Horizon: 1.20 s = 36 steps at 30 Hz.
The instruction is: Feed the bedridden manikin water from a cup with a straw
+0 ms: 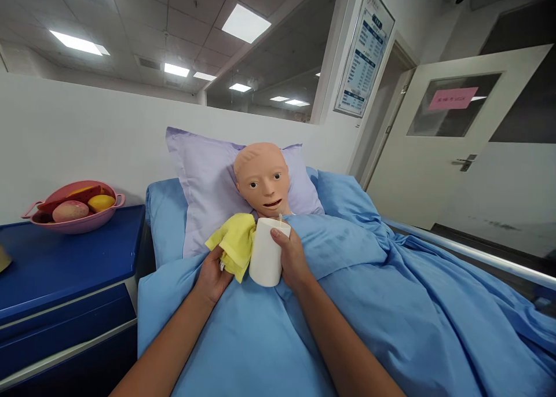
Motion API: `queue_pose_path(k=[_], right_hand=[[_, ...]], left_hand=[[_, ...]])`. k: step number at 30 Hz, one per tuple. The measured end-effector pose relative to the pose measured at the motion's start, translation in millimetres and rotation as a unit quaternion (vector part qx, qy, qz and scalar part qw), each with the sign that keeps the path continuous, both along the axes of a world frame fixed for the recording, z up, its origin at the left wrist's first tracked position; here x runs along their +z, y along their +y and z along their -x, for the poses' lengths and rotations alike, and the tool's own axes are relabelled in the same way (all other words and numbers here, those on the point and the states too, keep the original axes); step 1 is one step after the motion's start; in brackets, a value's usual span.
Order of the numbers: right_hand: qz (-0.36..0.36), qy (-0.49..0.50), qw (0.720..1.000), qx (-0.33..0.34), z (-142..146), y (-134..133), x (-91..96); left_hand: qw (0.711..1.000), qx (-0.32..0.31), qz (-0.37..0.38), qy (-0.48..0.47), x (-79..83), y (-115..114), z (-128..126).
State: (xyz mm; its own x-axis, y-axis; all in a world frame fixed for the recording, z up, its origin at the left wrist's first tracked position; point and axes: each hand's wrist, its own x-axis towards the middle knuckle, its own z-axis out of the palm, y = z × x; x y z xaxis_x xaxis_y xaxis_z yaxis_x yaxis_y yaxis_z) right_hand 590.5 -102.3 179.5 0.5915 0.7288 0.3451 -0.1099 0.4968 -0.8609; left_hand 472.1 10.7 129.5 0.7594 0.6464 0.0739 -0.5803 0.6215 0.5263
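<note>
My left hand [214,276] is closed on a yellow cloth [237,241], which hangs in loose folds over the fingers. In my right hand [293,258] is a plain white cup [266,255], gripped from its right side with the thumb near the rim. A thin, clear straw-like piece pokes up at the cup's top. Both things are held side by side, just below the chin of a manikin [263,174]. Its bald head rests on a lilac pillow [204,177], mouth slightly parted. A blue quilt [347,293] covers its body beneath my forearms.
To the left stands a blue bedside cabinet [87,264] bearing a pink basket [82,225] of fruit. A metal bed rail [469,253] runs along the right side. Behind the bed is a white wall [87,136]; a door [434,171] stands ajar at right.
</note>
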Motion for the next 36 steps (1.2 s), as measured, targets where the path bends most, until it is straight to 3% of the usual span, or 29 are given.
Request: queue_pose_path(k=[9, 20, 36], right_hand=[[0.005, 0.006, 1.000, 0.003, -0.7, 2.3, -2.3], [0.015, -0.006, 0.999, -0.028, 2.5, 2.7, 0.4], [0.011, -0.004, 1.000, -0.010, 2.4, 2.2, 0.8]], left_hand=[[1.000, 0.000, -0.024, 0.009, -0.2, -0.6, -0.4], [1.000, 0.018, 0.012, 0.020, 0.6, -1.0, -0.2], [1.000, 0.010, -0.008, 0.021, -0.3, -0.7, 0.2]])
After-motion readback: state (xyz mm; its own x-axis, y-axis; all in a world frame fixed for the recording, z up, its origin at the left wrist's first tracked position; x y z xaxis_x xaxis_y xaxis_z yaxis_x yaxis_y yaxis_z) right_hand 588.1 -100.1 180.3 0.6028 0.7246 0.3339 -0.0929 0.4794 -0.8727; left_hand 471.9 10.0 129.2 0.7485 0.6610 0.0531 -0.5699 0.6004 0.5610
